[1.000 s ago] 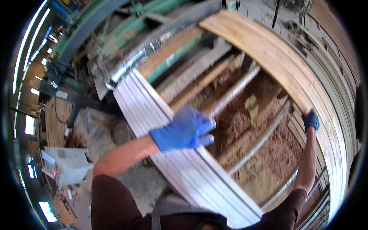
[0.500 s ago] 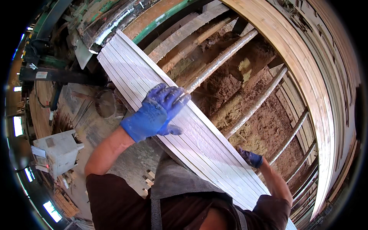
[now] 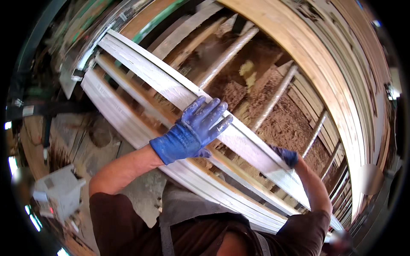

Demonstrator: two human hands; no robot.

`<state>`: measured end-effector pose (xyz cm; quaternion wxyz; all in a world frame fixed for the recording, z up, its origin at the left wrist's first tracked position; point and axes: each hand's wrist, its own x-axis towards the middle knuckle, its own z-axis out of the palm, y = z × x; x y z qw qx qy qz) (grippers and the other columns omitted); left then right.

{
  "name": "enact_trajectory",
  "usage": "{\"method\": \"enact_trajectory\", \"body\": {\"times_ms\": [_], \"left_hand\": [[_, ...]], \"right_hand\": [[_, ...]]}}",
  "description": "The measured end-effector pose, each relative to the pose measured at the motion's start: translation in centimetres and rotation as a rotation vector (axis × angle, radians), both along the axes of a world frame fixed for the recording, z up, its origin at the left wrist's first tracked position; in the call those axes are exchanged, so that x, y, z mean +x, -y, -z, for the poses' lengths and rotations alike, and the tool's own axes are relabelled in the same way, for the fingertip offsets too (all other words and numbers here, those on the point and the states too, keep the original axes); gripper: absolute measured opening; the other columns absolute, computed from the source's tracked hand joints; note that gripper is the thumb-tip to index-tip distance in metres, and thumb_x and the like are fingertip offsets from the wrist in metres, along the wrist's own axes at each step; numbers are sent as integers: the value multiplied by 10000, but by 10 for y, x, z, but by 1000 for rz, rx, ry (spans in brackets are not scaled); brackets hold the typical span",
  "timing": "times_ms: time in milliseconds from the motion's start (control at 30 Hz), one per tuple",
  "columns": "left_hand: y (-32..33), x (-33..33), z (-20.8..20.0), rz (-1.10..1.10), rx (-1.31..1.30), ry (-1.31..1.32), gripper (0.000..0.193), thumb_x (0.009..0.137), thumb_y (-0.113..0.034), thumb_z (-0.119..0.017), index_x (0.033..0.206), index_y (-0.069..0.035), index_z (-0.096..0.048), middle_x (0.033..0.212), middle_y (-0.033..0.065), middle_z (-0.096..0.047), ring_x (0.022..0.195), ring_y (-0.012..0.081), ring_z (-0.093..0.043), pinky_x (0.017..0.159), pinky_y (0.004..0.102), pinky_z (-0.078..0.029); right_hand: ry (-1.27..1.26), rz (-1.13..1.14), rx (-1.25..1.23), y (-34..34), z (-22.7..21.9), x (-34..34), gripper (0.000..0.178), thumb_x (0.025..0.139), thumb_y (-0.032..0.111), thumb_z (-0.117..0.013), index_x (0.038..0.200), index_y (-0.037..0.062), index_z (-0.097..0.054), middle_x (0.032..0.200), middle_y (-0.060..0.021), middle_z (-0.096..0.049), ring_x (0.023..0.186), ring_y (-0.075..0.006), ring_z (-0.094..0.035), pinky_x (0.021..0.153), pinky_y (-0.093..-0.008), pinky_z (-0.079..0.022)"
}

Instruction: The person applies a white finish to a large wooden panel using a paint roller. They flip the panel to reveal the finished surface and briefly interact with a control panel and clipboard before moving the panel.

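Across the middle, white-coated boards lie on a rack, parted by gaps. My left hand (image 3: 188,132), in a blue glove smeared with white, rests on the farthest white board (image 3: 149,77). Its fingers are spread and reach over the far edge. My right hand (image 3: 287,156), in a dark blue glove, is closed at the same board's far edge farther right; its fingers are partly hidden. A narrow white strip (image 3: 139,96) with a tan edge lies nearer me, passing under my left hand. Closest to my body is another group of white boards (image 3: 115,115).
Shiny metal bars (image 3: 230,55) cross beyond the boards, over brown shavings (image 3: 294,134). Long pale timber (image 3: 316,64) curves along the far right. A green-edged machine (image 3: 153,21) stands at the upper left. On the left floor sits a grey box (image 3: 60,187).
The white boards, packed together before, are now parted, with gaps between them. The farthest one has shifted away from the near group. Both hands have moved with it, and the view has turned slightly.
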<state>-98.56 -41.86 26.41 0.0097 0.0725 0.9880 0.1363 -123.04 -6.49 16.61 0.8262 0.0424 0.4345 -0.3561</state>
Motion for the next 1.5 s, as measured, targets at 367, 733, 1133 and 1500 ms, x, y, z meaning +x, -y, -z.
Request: {"method": "enact_trajectory", "body": {"times_ms": [367, 733, 1133, 1500], "left_hand": [[-4, -100, -10, -37, -163, -350, 894, 758, -601, -654, 1453, -104, -390, 1476, 168, -396, 1367, 332, -372, 1157, 496, -244], [-19, -20, -21, 390, -61, 70, 944, 723, -778, -575, 1330, -57, -516, 1208, 138, -571, 1157, 282, -528, 1093, 516, -300], [-21, -79, 34, 249, -223, 296, 835, 737, -548, -709, 1374, -61, -477, 1172, 187, -602, 1150, 346, -540, 1110, 523, -269], [-44, -67, 3, 279, -133, -119, 752, 714, -490, -720, 1327, -94, -538, 1321, 153, -514, 1236, 329, -475, 1082, 522, -321]], "right_hand": [[-1175, 327, -297, 5, -159, -48, 278, 940, 218, -644, 1108, -3, -652, 876, -122, -702, 749, -185, -679, 703, -279, -572], [-851, 395, 252, -73, -48, 49, 548, 950, 467, -575, 1272, 25, -541, 977, -111, -721, 660, -178, -675, 512, -286, -509], [-454, 1604, -187, -12, 52, -47, 405, 917, 396, -648, 1223, 150, -549, 1095, -85, -669, 996, -282, -647, 766, -426, -540], [109, 2064, -492, 25, 63, -146, 272, 836, 298, -737, 1052, 162, -642, 984, -24, -686, 889, -218, -648, 771, -410, -563]]}}
